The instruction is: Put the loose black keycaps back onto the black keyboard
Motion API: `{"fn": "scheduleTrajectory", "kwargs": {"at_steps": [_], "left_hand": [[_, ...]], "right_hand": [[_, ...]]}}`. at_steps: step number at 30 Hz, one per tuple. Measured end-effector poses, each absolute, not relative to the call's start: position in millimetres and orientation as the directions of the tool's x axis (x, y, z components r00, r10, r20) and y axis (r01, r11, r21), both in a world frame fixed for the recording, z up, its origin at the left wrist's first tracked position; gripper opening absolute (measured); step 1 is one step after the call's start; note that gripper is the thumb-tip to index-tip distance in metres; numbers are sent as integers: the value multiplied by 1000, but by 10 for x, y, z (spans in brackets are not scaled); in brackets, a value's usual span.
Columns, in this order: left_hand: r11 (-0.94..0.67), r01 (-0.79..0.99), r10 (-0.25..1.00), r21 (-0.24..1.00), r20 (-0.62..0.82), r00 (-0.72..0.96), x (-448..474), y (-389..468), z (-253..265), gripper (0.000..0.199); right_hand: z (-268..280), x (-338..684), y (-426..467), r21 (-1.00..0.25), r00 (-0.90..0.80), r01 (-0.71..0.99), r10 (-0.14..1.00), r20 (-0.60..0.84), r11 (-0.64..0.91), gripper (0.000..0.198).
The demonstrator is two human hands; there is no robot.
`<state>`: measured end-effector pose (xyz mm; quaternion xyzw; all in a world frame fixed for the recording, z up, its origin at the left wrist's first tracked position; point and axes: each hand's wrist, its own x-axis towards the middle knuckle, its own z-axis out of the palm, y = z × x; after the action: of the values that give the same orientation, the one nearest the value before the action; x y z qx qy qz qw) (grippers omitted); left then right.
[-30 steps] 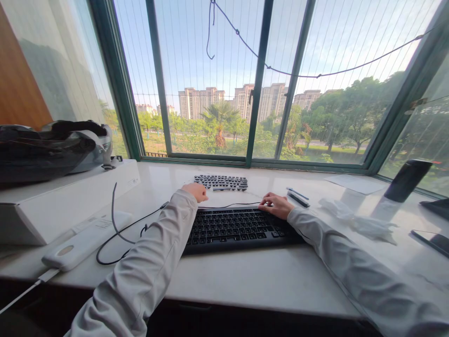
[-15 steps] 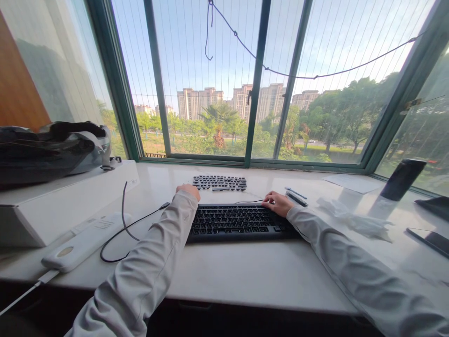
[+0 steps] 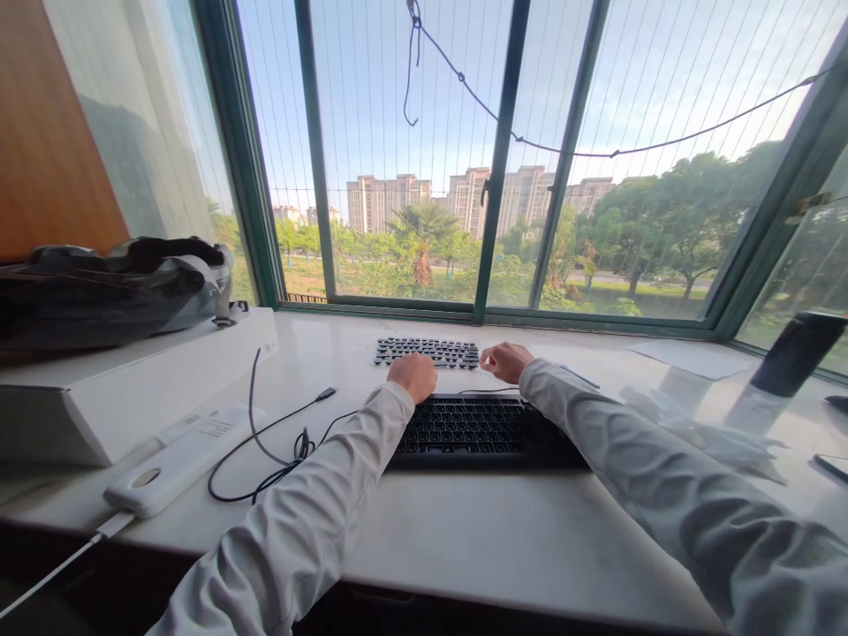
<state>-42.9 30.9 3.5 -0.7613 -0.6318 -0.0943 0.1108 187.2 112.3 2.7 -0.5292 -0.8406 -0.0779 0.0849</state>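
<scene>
Left hand [image 3: 414,377]: fingers hidden, grasp indeterminable.
Right hand [image 3: 507,362]: curled beside keycaps [image 3: 457,353], grasp unclear.
Keyboard [image 3: 473,427]: apparently keycap-handling step; next calls for precision.

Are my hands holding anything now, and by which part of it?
It cannot be told. The left hand hides its own grip, and the right hand, near the keycaps, shows too small to make out any piece in it.

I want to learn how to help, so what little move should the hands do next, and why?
Perhaps the right hand should pinch one of the black keycaps, if it holds nothing, which I can't make out. It is right beside their rows, and the keyboard seems to be missing such pieces.
</scene>
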Motion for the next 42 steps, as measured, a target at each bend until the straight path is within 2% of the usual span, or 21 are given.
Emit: {"fn": "scheduleTrajectory", "kwargs": {"at_steps": [11, 25, 30, 37, 40, 42], "left_hand": [[-271, 962, 883, -35, 388, 263, -355, 244, 69, 41], [-303, 952, 859, -38, 421, 290, -310, 179, 88, 43], [-328, 944, 855, -34, 414, 312, -278, 174, 67, 42], [-332, 942, 844, -41, 432, 317, -305, 189, 58, 40], [-333, 942, 839, -43, 443, 317, -309, 192, 57, 40], [-332, 942, 838, -43, 445, 315, -305, 190, 56, 41]], "right_hand": [[-121, 1738, 1660, 38, -392, 920, 905, 166, 391, 23], [19, 2186, 1061, 27, -496, 860, 823, 277, 509, 28], [-31, 2230, 938, -54, -483, 865, 856, 186, 499, 27], [-101, 1976, 1047, -176, -549, 812, 830, 97, 557, 33], [-54, 1923, 1152, -167, -544, 821, 837, 65, 546, 39], [-33, 1895, 1227, -91, -495, 860, 864, 89, 502, 39]]}}
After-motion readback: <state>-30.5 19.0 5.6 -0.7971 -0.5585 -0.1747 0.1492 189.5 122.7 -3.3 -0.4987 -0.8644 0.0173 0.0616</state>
